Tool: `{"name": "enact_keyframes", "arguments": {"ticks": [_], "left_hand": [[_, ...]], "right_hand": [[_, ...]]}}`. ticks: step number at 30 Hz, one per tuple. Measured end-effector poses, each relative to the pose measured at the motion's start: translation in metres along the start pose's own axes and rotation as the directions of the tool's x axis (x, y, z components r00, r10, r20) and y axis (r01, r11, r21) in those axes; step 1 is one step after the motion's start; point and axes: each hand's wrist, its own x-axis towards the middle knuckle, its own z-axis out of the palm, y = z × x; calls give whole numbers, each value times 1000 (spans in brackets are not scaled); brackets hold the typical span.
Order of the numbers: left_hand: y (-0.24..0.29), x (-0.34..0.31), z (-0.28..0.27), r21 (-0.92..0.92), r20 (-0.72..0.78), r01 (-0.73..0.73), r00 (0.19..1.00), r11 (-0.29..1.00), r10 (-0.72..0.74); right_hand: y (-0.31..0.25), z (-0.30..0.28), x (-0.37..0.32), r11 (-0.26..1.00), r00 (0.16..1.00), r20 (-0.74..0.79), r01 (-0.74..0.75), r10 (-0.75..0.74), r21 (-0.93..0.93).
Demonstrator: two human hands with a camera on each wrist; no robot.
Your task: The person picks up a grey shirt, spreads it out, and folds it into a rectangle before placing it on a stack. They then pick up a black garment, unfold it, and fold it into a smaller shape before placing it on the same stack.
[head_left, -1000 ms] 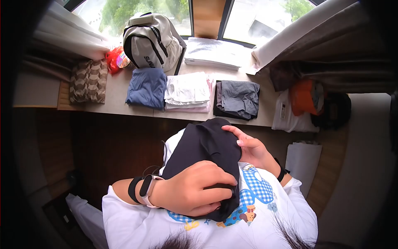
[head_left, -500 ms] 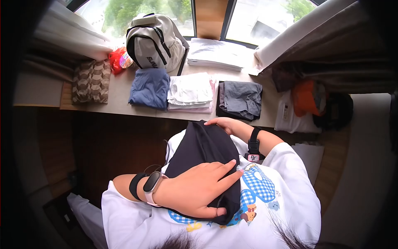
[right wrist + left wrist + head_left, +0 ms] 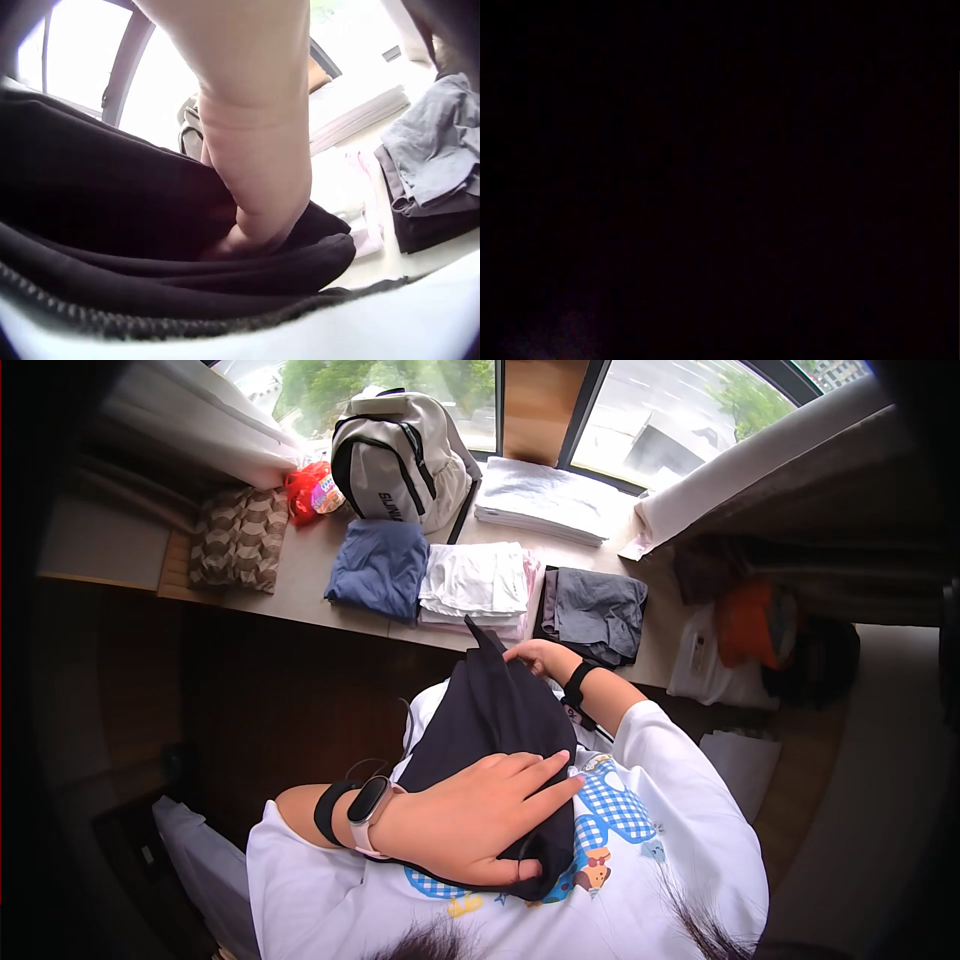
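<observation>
Under the left hand: black cloth, long axis pointing away.
Left hand lies flat; right hand at far end, grip unclear.

Black cloth, matte, loosely folded; stacked layers show in right wrist view. Lies slanting across the person's front, against the white shirt. Narrow pointed corner juts out at far end.

- Left arm bent across the torso.
- Left hand back-up, fingers straight and spread.
- Right arm extended forward.
- Right hand bent, fingers partly hidden.
</observation>
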Motion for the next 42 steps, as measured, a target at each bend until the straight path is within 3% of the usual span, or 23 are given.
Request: {"name": "enact_keyframes", "arguments": {"ticks": [1, 3, 5, 6, 8, 9, 11, 14, 17, 18, 20, 21, 23, 26, 27, 29, 33, 35, 38, 39, 42], "left_hand": [[0, 1, -1, -2, 2, 11, 1000, 1000, -11], [1, 1, -2, -8, 10, 34, 999, 999, -34], [0, 3, -4, -16, 12, 41, 999, 999, -40], [0, 4, -5, -21, 15, 43, 999, 999, -43], [-1, 7, -6, -26, 21, 40, 999, 999, -39], [-1, 8, -7, -28, 23, 36, 999, 999, -36], [-1, 11, -7, -24, 28, 34, 999, 999, -33], [-2, 14, -9, -18, 27, 29, 999, 999, -28], [-3, 17, -10, -19, 29, 26, 999, 999, -26], [-3, 18, -10, -21, 32, 28, 999, 999, -27], [-4, 18, -11, -16, 38, 23, 999, 1000, -23], [-5, 19, -12, -14, 42, 20, 999, 1000, -19], [-7, 19, -11, -40, 34, 17, 999, 999, -15], [-8, 20, -10, -116, -2, 16, 1000, 993, -17], [-9, 20, -9, -145, -18, 19, 1000, 989, -22], [-10, 21, -9, -111, -17, 0, 1000, 994, -2], [-9, 23, -14, -42, 18, -3, 1000, 999, 4], [-10, 24, -15, -33, 23, -7, 1000, 999, 8], [-11, 24, -13, -21, 4, -14, 1000, 1000, 14], [-12, 23, -13, -16, -9, -14, 1000, 1000, 14], [-16, 27, -23, 1, 163, 190, 969, 982, -188]], "right_hand": [[2, -8, 18, 988, 996, -62, -72, 64, -139], [15, 23, -1, 872, 993, -117, -44, -16, -488], [19, 23, 31, 585, 980, -98, 24, -176, -811], [21, 28, 36, 441, 956, -120, 11, -267, -897], [27, 71, -26, 343, 802, -291, -115, -522, -932], [25, 71, -22, 297, 861, -214, -77, -461, -952], [23, 75, -23, 221, 891, -142, -48, -431, -974], [25, 67, -2, 425, 818, -308, -87, -486, -901], [9, 45, 9, 505, 876, -294, -67, -384, -860], [17, 16, 44, 879, 937, -243, 118, -253, -462], [3, -4, 29, 1000, 996, -84, 22, -20, 23], [-2, 10, -32, 979, 991, -87, 115, -102, 167], [-14, 1, -42, 884, 980, -3, 180, -198, 432], [-29, 11, -96, 798, 860, -58, 494, -507, 343], [-32, 19, -119, 736, 755, -94, 655, -650, 171], [-29, 38, -147, 552, 548, -192, 833, -814, 41], [-3, 55, -171, 261, 271, 42, 951, -962, -163], [11, 73, -179, 76, 83, 23, 969, -996, -234], [12, 68, -173, 299, 305, 45, 949, -951, -101], [10, 68, -175, 326, 331, 45, 942, -943, -81], [-1, 67, -178, 389, 389, 19, 921, -921, -24]]}}
